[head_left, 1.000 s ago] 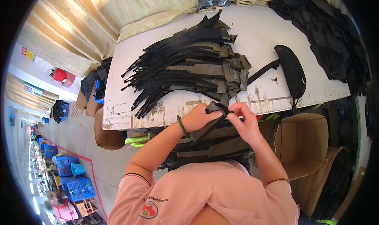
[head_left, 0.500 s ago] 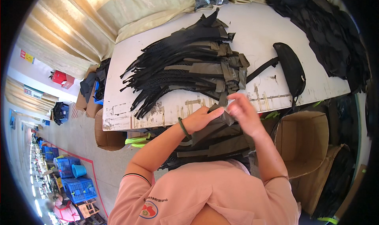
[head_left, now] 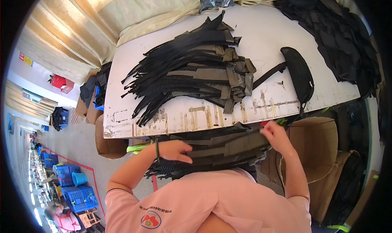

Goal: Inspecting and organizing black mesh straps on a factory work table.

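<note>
- From here I see the person's left hand [head_left: 175,150], thumb and fingers apart, by the left part of a grey-black fabric strip [head_left: 239,146].
- The right hand [head_left: 277,136], fingers curled, is at the strip's right end; I can't tell how firmly.
- A pile of similar strips [head_left: 196,74] lies on the white table [head_left: 335,75] beyond, left of a black pouch [head_left: 299,75].
- An open cardboard box [head_left: 320,145] stands beside the right forearm.

The white tabletop [head_left: 261,33] is scuffed and dark-marked near its front edge, where brownish tape remnants [head_left: 197,109] stick. Overlapping black and grey-green fabric strips [head_left: 196,71] fan across its middle. Right of them lies a curved black pouch [head_left: 299,75] with its strap [head_left: 269,75]; dark cloth pieces [head_left: 330,39] cover the far right corner.
</note>
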`<state>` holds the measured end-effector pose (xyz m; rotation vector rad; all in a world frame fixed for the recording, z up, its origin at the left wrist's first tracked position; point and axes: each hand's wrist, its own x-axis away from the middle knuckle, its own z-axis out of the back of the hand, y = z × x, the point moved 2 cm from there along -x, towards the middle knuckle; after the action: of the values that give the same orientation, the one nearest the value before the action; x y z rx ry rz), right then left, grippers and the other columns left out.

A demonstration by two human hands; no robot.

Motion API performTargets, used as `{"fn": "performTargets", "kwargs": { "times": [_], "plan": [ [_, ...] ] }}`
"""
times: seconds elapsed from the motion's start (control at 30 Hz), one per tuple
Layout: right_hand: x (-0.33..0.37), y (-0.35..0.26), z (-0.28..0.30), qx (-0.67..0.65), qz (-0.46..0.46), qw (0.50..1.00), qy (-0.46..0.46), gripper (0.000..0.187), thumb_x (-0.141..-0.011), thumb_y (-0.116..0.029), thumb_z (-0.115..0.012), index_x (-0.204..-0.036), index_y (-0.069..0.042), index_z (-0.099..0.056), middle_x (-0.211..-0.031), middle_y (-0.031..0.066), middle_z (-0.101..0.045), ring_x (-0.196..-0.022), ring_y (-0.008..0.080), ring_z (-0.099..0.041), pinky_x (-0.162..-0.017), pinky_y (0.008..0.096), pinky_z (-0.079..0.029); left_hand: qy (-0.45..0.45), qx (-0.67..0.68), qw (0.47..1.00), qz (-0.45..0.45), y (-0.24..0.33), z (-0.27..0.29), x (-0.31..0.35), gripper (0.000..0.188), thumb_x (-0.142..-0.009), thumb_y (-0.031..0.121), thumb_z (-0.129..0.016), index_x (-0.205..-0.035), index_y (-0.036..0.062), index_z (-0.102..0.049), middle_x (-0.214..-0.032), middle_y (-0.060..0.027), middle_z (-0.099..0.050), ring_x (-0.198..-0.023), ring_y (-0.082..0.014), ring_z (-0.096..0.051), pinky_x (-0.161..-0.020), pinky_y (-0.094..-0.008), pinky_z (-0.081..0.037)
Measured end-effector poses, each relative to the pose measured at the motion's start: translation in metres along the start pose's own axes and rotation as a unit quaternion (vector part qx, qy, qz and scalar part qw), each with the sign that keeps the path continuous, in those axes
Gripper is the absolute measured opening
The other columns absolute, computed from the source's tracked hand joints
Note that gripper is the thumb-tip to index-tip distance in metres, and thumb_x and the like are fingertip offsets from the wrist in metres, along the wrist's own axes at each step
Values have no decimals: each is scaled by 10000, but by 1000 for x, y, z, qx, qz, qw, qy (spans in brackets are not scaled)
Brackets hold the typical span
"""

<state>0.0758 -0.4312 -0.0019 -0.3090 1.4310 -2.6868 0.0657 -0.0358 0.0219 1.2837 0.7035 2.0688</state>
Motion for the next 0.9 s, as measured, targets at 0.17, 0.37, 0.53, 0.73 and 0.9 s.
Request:
{"fn": "performTargets", "kwargs": {
  "times": [0.17, 0.37, 0.53, 0.73, 0.9],
  "plan": [
    [-36, -16, -4, 177, 25, 984, 14, 274, -828, -308, -676, -843, -44, -606, -750, 162, -637, -740, 337, -628, -667, 411, -485, -9, -142, 988, 66, -20, -55, -6, 488, -849, 522, -593, -854, 35, -607, -797, -183, -645, -784, -382, -632, -658, -442, -489],
    [-160, -83, -44, 192, 108, 962, 159, 342, -843, -283, -666, -1075, -79, -520, -873, 135, -647, -885, 317, -610, -740, 409, -470, -65, -268, 955, 109, 6, -49, -25, 563, -809, 618, -563, -914, 72, -649, -824, -177, -666, -828, -374, -648, -701, -453, -518],
    [-179, -92, -66, 158, 114, 971, 141, 330, -810, -128, -675, -1076, -71, -489, -847, 127, -620, -884, 319, -593, -756, 411, -464, 147, -149, 974, 84, 30, 6, -19, 431, -797, 482, -671, -931, 77, -614, -834, -147, -642, -790, -360, -621, -716, -429, -501],
    [-74, -111, -75, -48, 274, 959, 59, 230, -786, 21, -630, -979, -53, -530, -816, 125, -587, -785, 324, -587, -671, 405, -474, 596, -217, 759, -151, 64, 83, -33, 400, -777, 166, -684, -1139, 68, -547, -1106, -154, -583, -998, -357, -566, -911, -449, -423],
    [-40, -98, -61, -9, 290, 956, 41, 224, -797, 27, -615, -1002, -42, -555, -854, 138, -591, -789, 339, -583, -682, 399, -478, 415, -117, 885, -176, 61, 79, -86, 195, -780, 190, -668, -909, 58, -604, -846, -154, -647, -828, -347, -610, -729, -426, -477]
  ]
}}
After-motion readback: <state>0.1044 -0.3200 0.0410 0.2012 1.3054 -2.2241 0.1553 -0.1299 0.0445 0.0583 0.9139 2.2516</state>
